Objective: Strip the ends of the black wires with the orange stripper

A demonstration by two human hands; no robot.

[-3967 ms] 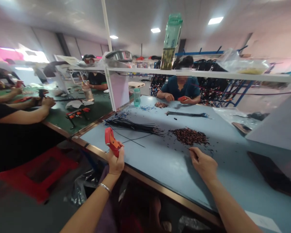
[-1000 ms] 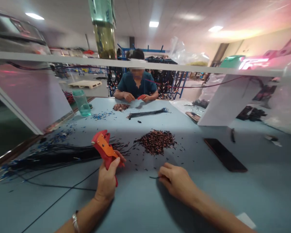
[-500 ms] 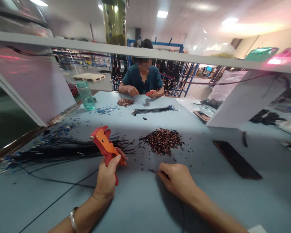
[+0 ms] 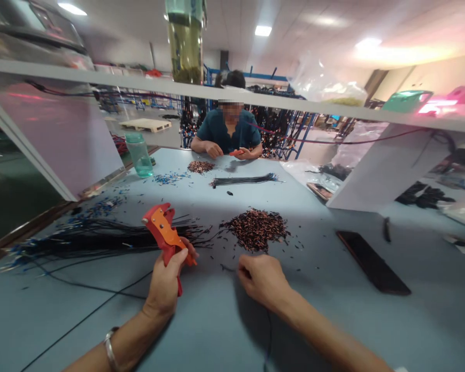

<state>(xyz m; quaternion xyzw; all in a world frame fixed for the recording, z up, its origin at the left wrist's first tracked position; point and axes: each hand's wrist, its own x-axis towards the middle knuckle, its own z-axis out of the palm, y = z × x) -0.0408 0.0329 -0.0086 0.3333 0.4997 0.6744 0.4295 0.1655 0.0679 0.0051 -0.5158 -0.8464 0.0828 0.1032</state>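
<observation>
My left hand [image 4: 163, 281] is wrapped round the handles of a red and orange wire stripper [image 4: 166, 230], its jaws up and to the left. Between the closed fingertips of my right hand [image 4: 266, 279] is a thin black wire [image 4: 270, 333]. One end of it pokes out left of the fingers, and the rest trails from under the hand towards the near edge. Just beyond that hand lies a heap of black and copper wire scraps [image 4: 258, 230]. A bundle of black wires [image 4: 89, 239] with blue tips stretches left behind the stripper.
Across the table [image 4: 201, 330] a person [image 4: 228, 129] holds a red tool. A phone [image 4: 374, 262] lies at right. Blue bits [image 4: 104, 206], a green bottle [image 4: 138, 155], another scrap pile [image 4: 200, 166] and a small wire bundle [image 4: 244, 180] lie farther back. A shelf [image 4: 279, 101] spans overhead.
My right hand has moved left with the black wire, nearer to the wire stripper. My left hand has shifted slightly left, still gripping the tool. The view has tilted a little.
</observation>
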